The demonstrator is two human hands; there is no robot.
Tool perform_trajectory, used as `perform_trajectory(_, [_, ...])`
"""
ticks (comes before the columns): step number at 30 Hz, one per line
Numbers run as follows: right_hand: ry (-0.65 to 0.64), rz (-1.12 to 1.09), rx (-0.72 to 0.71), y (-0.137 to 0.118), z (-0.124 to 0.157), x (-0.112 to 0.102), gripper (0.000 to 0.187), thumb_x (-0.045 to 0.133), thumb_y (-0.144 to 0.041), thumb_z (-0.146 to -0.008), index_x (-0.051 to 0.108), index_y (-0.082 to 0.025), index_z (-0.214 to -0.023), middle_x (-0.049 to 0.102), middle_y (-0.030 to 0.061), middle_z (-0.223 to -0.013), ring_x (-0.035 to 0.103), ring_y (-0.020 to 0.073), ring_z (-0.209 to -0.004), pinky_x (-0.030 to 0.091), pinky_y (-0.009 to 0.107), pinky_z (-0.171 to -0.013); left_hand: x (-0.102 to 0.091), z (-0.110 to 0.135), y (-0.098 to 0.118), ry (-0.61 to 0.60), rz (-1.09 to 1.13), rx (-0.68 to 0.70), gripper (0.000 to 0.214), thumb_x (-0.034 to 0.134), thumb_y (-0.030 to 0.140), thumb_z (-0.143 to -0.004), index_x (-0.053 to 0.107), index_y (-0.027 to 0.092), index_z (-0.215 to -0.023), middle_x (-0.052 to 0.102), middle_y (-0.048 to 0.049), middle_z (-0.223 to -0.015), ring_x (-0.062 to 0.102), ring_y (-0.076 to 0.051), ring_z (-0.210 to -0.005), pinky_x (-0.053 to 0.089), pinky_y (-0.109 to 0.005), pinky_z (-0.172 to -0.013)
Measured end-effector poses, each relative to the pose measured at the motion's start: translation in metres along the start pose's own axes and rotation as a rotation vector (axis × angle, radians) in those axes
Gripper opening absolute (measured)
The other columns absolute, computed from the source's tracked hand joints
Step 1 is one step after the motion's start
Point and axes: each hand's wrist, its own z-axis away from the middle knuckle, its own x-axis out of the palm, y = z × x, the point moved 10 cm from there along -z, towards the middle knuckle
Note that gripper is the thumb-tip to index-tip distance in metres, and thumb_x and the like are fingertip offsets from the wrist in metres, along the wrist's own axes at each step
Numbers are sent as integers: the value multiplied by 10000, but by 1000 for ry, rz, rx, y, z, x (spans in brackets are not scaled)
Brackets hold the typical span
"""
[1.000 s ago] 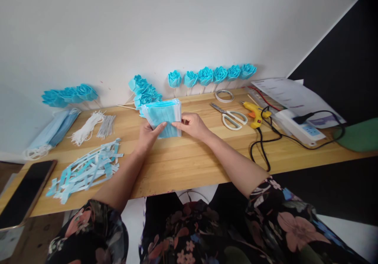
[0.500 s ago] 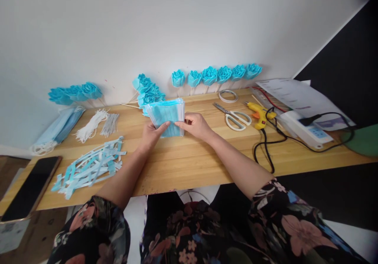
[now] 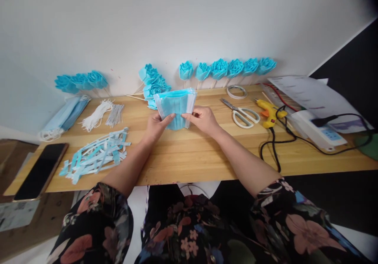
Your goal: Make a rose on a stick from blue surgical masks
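Note:
A stack of pleated blue face mask pieces [image 3: 175, 104] is held upright above the middle of the table, its white side edges showing. My left hand [image 3: 158, 126] grips the stack at its lower left, thumb across the front. On the lower right side my right hand [image 3: 205, 119] pinches it the same way. The fingers behind the stack are hidden. Just behind it lies a pile of blue mask-fabric flowers [image 3: 155, 81] on thin sticks, partly covered by the stack.
Left on the wooden table [image 3: 189, 161] are whole masks [image 3: 65, 114], white ear loops [image 3: 97, 115], thin wires [image 3: 115, 115], cut strips [image 3: 97, 154] and a phone [image 3: 41, 171]. Rightward lie scissors [image 3: 242, 114], a tape roll [image 3: 236, 91], a yellow glue gun [image 3: 268, 112] and a power strip [image 3: 320, 132].
The whole view has shifted slightly as my head moved. Both hands still hold the mask stack, which is spread a little wider at its top.

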Motion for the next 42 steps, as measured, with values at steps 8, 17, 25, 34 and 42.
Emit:
perform_trajectory(8, [-37, -27, 68, 6, 0, 2, 554, 672, -710, -808, 618, -189, -627, 489, -10, -594, 411, 126, -592, 309, 293, -565, 3, -1, 0, -31, -16, 8, 573, 886, 633, -610, 804, 174, -944, 815, -77, -1017, 757, -278, -986, 621, -384, -888])
perform_trajectory(17, [-87, -17, 69, 8, -1, 8, 519, 678, -679, -822, 620, -186, -671, 499, -12, -624, 417, 125, -604, 310, 294, -581, 3, 0, -5, -20, 31, -18, 613, 910, 573, -620, 801, 154, -1054, 796, -126, -1146, 741, -336, -1119, 614, -452, -979])
perform_trajectory(25, [-44, -16, -3, -1, 0, 4, 531, 653, -669, -854, 598, -197, -615, 502, -4, -612, 427, 134, -593, 320, 304, -596, 1, 1, 0, 10, 17, 6, 589, 912, 595, -594, 806, 157, -972, 808, -117, -1081, 757, -321, -1047, 628, -444, -935])
perform_trajectory(34, [-66, -17, 27, 4, -1, 7, 518, 683, -683, -824, 660, -183, -690, 531, -3, -635, 437, 131, -608, 321, 294, -590, 3, -1, -2, -36, 36, -6, 571, 913, 574, -620, 804, 158, -995, 809, -106, -1085, 757, -310, -1060, 610, -427, -962])
perform_trajectory(42, [-30, -63, 36, 1, -2, 3, 560, 693, -728, -784, 719, -169, -750, 558, -6, -639, 428, 119, -594, 325, 281, -572, 1, -4, -4, -23, 34, 2, 528, 925, 546, -607, 812, 171, -962, 814, -97, -1070, 766, -293, -1025, 621, -415, -939])
